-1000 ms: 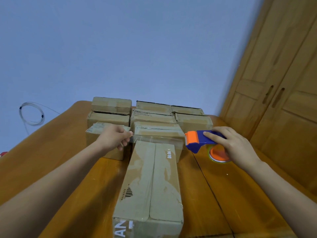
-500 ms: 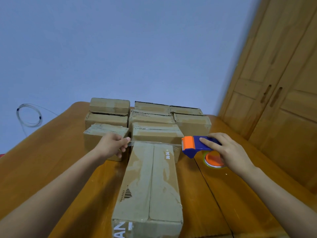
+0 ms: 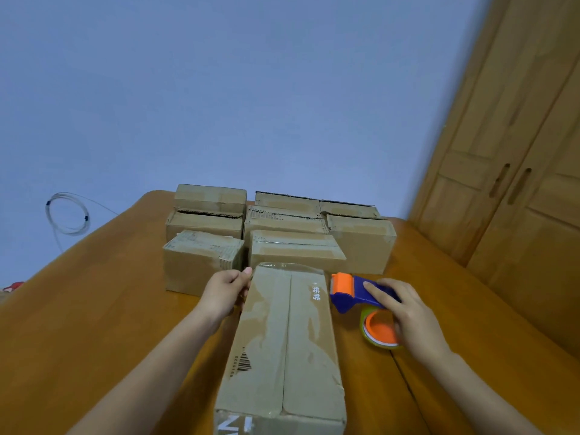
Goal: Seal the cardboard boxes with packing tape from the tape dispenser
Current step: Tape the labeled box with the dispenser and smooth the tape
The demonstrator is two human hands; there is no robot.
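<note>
You're laying tape (image 3: 288,266) across the front box (image 3: 284,334) far end btwn your fingers, left hand (image 3: 224,291) pinching it, right hand (image 3: 405,312) gripping dispenser (image 3: 354,291); centre seam looking untaped.

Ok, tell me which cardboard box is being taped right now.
The long brown cardboard box lying nearest the camera: clear tape crosses its far end, with both hands beside it; the others sit stacked behind.

Near end of the front box (image 3: 284,350) and both forearms, cut by the bottom edge.
</note>
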